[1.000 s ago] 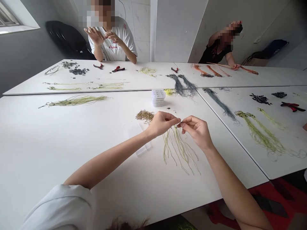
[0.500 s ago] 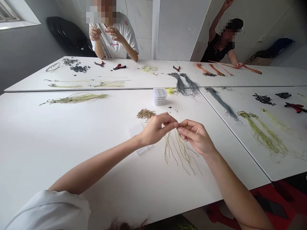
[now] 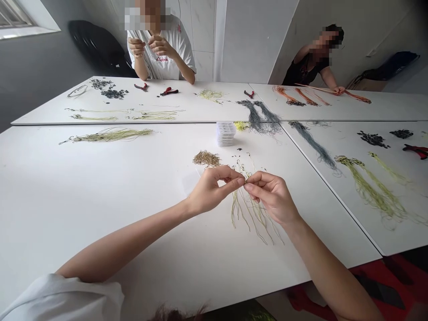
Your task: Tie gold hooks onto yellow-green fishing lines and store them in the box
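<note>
My left hand and my right hand meet fingertip to fingertip above the white table. Both pinch the top end of a thin yellow-green cord; what else sits between the fingertips is too small to name. Below the hands, a bundle of yellow-green cords lies fanned out on the table. A small heap of gold metal pieces rests just beyond my left hand. Tiny dark bits are scattered near it.
A stack of clear small boxes stands behind the heap. Other cord bundles: green, grey, orange. Red-handled pliers lie at the far side. Two other people sit across, one with hands raised, another at far right.
My two hands have dropped a little lower and closer to me, still pinched together on the cord. The person at far right lowered a raised arm.
</note>
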{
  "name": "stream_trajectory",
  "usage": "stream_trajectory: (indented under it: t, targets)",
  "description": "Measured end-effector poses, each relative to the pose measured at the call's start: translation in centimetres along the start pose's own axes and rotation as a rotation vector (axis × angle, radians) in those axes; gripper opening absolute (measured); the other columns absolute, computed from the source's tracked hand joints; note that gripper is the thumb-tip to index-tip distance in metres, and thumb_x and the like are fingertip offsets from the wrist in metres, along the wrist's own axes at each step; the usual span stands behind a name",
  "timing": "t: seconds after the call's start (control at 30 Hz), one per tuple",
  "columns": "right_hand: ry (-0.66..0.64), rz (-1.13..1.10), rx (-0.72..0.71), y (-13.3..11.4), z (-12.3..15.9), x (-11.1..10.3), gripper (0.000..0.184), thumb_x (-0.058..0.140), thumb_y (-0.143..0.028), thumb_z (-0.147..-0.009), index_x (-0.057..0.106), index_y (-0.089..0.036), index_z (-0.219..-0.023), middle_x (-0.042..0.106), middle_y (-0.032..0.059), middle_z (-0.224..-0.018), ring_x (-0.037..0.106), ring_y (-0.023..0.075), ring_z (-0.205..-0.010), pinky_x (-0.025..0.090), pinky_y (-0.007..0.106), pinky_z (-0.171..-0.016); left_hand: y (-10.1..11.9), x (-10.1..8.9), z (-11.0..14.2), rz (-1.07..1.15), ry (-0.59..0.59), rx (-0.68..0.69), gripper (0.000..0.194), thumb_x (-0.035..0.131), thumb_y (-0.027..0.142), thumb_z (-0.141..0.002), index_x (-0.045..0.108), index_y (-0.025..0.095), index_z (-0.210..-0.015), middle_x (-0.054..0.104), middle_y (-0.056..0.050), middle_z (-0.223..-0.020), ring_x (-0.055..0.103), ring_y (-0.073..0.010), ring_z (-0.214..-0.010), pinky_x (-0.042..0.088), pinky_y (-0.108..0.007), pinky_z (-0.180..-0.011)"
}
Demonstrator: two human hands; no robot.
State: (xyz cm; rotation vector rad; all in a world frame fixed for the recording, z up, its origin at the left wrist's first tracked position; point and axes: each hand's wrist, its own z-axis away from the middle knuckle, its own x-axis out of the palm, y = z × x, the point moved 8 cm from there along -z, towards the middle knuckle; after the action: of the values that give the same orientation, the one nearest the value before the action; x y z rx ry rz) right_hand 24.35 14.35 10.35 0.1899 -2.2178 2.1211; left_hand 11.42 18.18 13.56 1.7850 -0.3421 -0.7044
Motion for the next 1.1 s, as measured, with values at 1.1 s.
stream_trajectory:
  t: [1.1]
  targets:
    - [0.165,-0.095,-0.237,-2.8,1.7,-2.3,0.008,0.068,-0.029,-0.081,0.073,-0.025,-0.085,0.064,0.0056,-0.082,0.055,0.0211,-0.082,0.045,0.038,-0.075,2.6,-3.6,3.9,0.425,0.242,0.008,0.024,0.068,0.030,-0.082,0.070,0.015,-0.100,0.067,-0.009,-0.101,0.060,-0.0142,-0.079,0.050,-0.031,-0.079]
